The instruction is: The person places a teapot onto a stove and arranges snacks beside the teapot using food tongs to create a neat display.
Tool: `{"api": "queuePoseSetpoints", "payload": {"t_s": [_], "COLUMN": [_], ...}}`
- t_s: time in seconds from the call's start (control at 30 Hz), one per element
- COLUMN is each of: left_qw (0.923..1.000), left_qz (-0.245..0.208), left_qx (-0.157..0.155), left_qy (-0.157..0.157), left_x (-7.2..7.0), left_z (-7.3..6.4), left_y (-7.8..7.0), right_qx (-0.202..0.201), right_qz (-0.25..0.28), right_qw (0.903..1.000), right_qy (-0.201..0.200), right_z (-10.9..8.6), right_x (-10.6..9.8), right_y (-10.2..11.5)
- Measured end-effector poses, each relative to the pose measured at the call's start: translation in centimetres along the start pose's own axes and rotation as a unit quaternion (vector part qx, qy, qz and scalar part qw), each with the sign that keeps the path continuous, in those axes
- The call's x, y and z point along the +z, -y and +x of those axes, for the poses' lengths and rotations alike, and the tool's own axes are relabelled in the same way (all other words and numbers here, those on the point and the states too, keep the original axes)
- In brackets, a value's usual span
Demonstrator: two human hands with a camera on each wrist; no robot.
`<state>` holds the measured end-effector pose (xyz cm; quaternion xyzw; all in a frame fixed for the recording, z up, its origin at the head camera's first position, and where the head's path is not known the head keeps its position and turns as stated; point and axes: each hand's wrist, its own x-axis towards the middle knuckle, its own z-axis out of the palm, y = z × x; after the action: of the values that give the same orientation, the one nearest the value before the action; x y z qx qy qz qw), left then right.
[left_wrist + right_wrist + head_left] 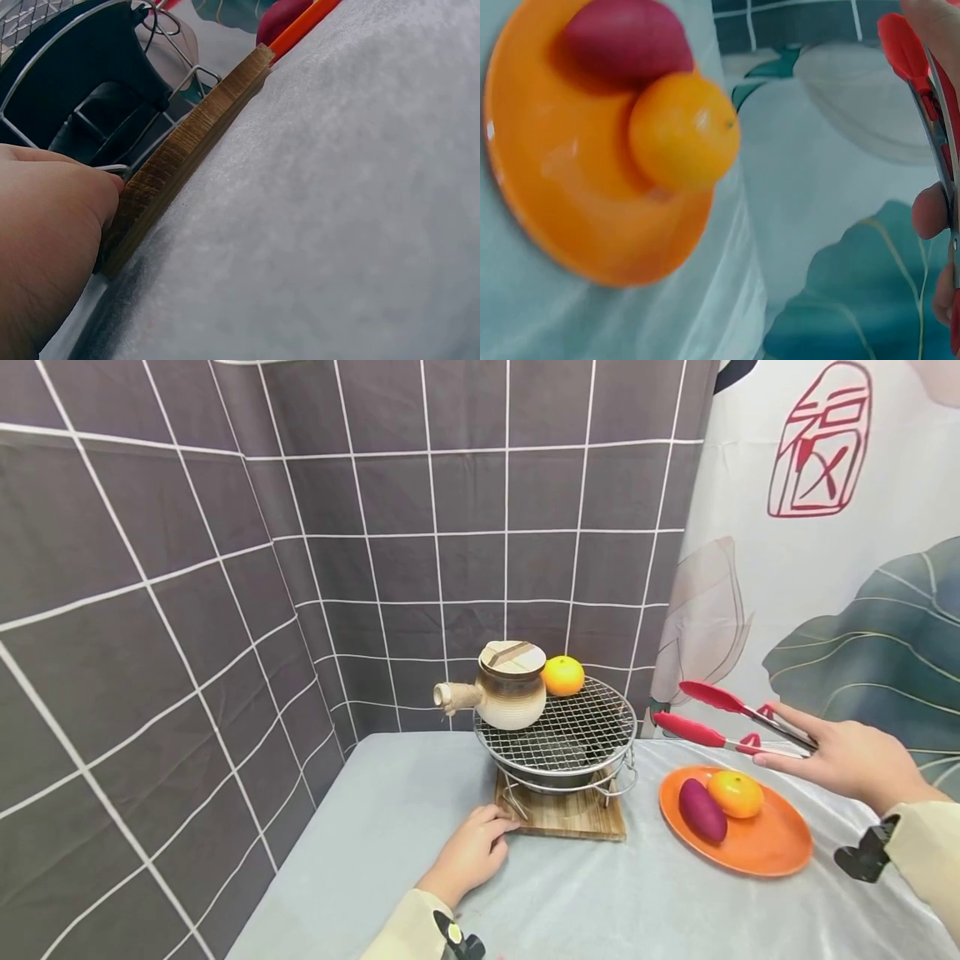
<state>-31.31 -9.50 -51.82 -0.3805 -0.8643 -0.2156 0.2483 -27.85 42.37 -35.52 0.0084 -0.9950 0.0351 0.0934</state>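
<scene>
My right hand [862, 764] holds a pair of tongs [772, 731] with red tips and metal arms. The tong tips stand apart with nothing between them, above and behind an orange plate [783, 852]. On that plate lie a purple sweet potato [702, 811] and an orange fruit [736, 794]. My left hand [468, 852] rests at the near left corner of a wooden board [581, 827], its fingers touching the corner. In the left wrist view, a fingertip meets the board's edge [199, 139] beside a wire leg. Some of its fingers are hidden there.
On the board stands a small grill stove with a round wire grate [581, 731]. A clay teapot [512, 697] with a wrapped side handle and another orange fruit [563, 676] sit on the grate. Grey grid-patterned cloth [465, 568] hangs behind; a pale cloth [420, 793] covers the table.
</scene>
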Motion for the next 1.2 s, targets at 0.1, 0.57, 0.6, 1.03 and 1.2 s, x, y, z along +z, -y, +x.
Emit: {"api": "queuePoseSetpoints", "payload": {"t_s": [0.1,0.57,0.6,1.03,1.2], "left_qw": [1.0,0.9999,0.9999,0.9995,0.9997], "left_qz": [0.004,0.008,0.008,0.009,0.007], "left_qx": [-0.002,-0.008,-0.009,-0.021,-0.016], "left_qy": [0.004,0.011,0.012,0.023,0.018], "left_x": [-0.1,0.0,-0.1,-0.2,-0.3], "left_z": [0.0,0.2,0.2,0.2,0.1], "left_y": [0.0,-0.1,-0.1,-0.3,-0.3], "right_qx": [0.008,0.016,0.017,0.038,0.044], "right_qz": [-0.004,-0.02,-0.022,-0.027,-0.026], "right_qw": [0.9998,0.9995,0.9994,0.9971,0.9969], "right_qy": [0.015,0.021,0.02,0.06,0.06], "right_z": [-0.7,-3.4,-3.5,-5.2,-5.8], "right_x": [0.7,4.0,4.1,6.7,7.9], "right_y": [-1.2,-5.6,-5.7,-7.6,-8.3]}}
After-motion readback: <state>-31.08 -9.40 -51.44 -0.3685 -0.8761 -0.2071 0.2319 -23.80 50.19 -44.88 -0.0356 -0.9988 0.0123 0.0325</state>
